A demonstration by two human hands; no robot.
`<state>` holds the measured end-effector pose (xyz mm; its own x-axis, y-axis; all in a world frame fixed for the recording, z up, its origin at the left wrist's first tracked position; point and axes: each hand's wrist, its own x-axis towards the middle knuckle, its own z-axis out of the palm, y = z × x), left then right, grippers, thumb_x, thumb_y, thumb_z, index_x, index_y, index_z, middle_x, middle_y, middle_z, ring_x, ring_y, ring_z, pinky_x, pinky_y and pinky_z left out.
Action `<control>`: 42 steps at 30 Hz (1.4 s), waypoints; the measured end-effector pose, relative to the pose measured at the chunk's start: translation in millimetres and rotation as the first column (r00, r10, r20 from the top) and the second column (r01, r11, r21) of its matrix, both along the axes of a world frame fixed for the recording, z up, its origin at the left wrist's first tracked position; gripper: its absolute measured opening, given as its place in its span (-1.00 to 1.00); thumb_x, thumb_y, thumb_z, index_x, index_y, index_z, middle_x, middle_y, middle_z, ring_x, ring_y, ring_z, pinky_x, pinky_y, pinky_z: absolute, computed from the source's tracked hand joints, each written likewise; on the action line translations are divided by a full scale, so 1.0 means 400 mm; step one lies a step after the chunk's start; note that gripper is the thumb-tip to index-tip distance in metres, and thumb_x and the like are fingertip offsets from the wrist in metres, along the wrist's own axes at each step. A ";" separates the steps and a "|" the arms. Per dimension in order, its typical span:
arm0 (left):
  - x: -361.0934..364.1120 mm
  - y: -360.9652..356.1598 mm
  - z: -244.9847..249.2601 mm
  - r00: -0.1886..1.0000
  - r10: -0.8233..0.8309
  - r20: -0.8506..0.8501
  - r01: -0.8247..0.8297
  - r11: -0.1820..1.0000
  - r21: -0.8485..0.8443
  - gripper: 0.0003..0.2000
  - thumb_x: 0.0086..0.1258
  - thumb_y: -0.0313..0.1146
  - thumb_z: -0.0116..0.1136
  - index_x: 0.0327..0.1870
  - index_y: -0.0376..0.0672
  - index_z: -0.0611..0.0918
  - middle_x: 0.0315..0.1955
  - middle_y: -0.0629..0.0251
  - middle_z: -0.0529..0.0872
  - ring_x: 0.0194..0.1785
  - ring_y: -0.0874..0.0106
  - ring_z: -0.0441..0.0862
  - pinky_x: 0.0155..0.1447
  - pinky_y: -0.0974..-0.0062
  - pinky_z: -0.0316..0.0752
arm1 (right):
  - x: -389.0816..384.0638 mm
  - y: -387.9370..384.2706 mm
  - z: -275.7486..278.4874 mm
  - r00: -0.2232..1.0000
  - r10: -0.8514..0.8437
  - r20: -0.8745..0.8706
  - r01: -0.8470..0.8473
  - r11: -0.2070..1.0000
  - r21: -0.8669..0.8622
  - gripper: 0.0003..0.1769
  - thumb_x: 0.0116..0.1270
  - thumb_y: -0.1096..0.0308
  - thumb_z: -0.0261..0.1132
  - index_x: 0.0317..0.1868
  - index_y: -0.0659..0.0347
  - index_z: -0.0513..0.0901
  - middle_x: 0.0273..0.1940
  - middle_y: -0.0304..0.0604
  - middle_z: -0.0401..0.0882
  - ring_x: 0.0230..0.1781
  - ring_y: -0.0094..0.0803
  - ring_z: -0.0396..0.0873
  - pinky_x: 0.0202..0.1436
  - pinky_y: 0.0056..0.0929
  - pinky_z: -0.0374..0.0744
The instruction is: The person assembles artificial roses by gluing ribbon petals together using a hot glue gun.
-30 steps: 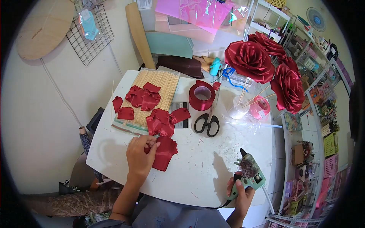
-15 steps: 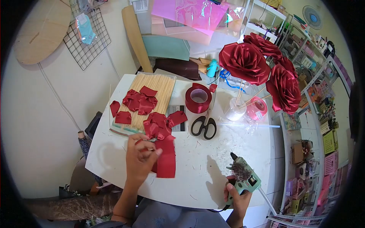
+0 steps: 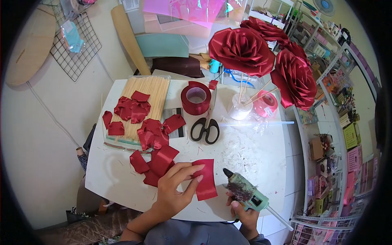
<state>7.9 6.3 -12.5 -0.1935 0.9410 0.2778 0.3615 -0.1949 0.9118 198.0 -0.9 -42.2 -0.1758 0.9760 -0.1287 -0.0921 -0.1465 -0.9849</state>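
Observation:
Between the thumb and fingers of my left hand (image 3: 177, 185) is a rectangular red ribbon piece (image 3: 205, 181), held by its left edge above the table. My right hand (image 3: 243, 212) is wrapped round the handle of a pale green glue gun (image 3: 249, 192). Its dark nozzle points up and left toward the ribbon piece, with a gap between them. A clear stick juts from the gun's back end. Just beyond my left hand lie several loose red ribbon pieces (image 3: 163, 157). Farther back, shaped red petals (image 3: 153, 134) lie in a cluster.
Black-handled scissors (image 3: 205, 130) and a red ribbon roll (image 3: 196, 98) are mid-table. Wooden sticks (image 3: 143, 90) in a pack carry more petals. Large red ribbon roses (image 3: 243, 51) stand on sticks in a white holder (image 3: 239, 108), beside a pink roll (image 3: 265, 103). Shelves line the right.
My left hand has moved right, from the ribbon pieces near the petals, and now holds one rectangular piece. The glue gun has tilted and come closer to it. The view has shifted.

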 end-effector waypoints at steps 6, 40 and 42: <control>0.010 -0.003 -0.010 1.000 -0.015 -0.015 0.015 1.000 -0.025 -0.73 0.02 -0.63 0.15 -0.20 -0.22 0.57 -0.34 0.23 0.54 -0.38 0.50 0.53 -0.30 0.61 0.56 | 0.000 0.008 0.008 0.982 0.078 0.173 -0.086 0.995 0.041 -0.70 0.00 0.33 0.34 -0.29 0.36 0.55 -0.42 -0.14 0.52 -0.49 -0.49 0.49 -0.43 -0.59 0.44; 0.003 -0.005 -0.003 0.987 -0.079 -0.137 0.087 0.995 0.052 -0.68 -0.03 -0.67 0.13 -0.18 -0.21 0.57 -0.32 0.16 0.56 -0.35 0.39 0.56 -0.31 0.59 0.49 | -0.024 0.020 0.047 0.932 0.111 0.344 -0.157 0.981 0.110 -0.77 0.03 0.35 0.31 -0.37 0.35 0.54 -0.56 -0.15 0.43 -0.63 -0.46 0.41 -0.57 -0.54 0.37; 0.002 -0.005 -0.003 0.986 -0.081 -0.145 0.089 0.995 0.055 -0.68 -0.03 -0.67 0.13 -0.18 -0.21 0.57 -0.32 0.16 0.56 -0.35 0.39 0.56 -0.31 0.59 0.49 | -0.024 0.021 0.050 0.932 0.107 0.346 -0.155 0.981 0.114 -0.77 0.03 0.35 0.31 -0.37 0.35 0.54 -0.56 -0.15 0.43 -0.63 -0.46 0.41 -0.57 -0.53 0.38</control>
